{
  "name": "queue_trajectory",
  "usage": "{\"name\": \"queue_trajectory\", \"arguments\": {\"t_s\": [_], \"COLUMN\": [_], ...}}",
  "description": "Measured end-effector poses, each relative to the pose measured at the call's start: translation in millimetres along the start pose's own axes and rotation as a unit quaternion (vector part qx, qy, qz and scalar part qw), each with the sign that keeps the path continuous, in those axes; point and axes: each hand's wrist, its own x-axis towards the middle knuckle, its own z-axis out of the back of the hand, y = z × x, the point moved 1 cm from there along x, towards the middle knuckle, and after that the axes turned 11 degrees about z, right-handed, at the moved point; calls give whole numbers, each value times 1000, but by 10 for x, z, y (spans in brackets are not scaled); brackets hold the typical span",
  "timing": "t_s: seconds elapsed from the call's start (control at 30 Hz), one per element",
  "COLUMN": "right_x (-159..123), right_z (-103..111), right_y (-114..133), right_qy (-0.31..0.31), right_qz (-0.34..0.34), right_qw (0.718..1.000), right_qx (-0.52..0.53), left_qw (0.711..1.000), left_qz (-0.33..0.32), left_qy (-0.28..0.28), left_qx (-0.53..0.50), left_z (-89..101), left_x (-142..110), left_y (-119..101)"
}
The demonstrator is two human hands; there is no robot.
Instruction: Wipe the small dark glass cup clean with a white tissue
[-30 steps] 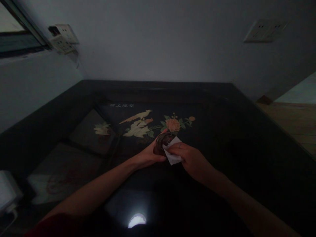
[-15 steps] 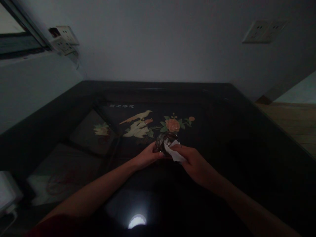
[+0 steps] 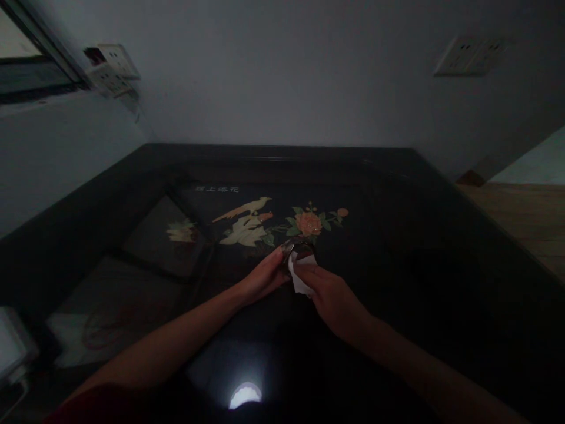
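Note:
My left hand (image 3: 267, 275) is closed round the left side of a small, dark, shiny round vessel (image 3: 289, 248), which looks like glass. Its exact kind is hard to make out in the dim light. The vessel is tilted so that its round rim faces me. In my right hand (image 3: 329, 294) is a white tissue (image 3: 301, 284), pinched in the fingers and pressed against the near side of the rim. My right fingertips are partly hidden behind the tissue and at the vessel's mouth. Both hands are above a glossy black table (image 3: 362, 259).
Inlaid on the tabletop are a bird (image 3: 247, 209) and a flower (image 3: 309, 224). A white device (image 3: 15, 344) with a cable stands at the left edge. Sockets (image 3: 468, 56) are on the wall behind, and a window (image 3: 35, 65) is at upper left.
My right hand has moved left and slightly down with the tissue, now at the vessel's rim. The vessel has turned in my left hand, so its rim faces me more.

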Motion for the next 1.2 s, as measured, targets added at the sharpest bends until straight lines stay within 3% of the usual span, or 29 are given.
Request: {"name": "queue_trajectory", "arguments": {"t_s": [0.13,0.3,0.57,0.77,0.93,1.07,1.2], "right_x": [-11,7,21,0,-12,5,11], "right_z": [-74,-3,53,-58,-84,-42,-42], "right_y": [-30,-39,-15,-9,-78,-96,-81], "right_qy": [30,73,68,73,17,-24,-21], "right_qz": [49,101,91,28,-12,-73,-71], "right_qw": [991,954,940,967,999,989,991], "right_qx": [-119,-274,-320,-242,-28,129,108], "left_qw": [999,997,997,999,1000,1000,1000], "left_qz": [-15,-32,-13,-26,8,12,12], "left_qy": [-39,-56,-67,-24,1,0,8], "left_qx": [-13,-34,-27,-19,-23,-7,0], "left_z": [-1,50,19,26,46,59,52], "left_x": [28,75,67,73,51,35,21], "left_y": [-14,6,14,8,3,1,-7]}}
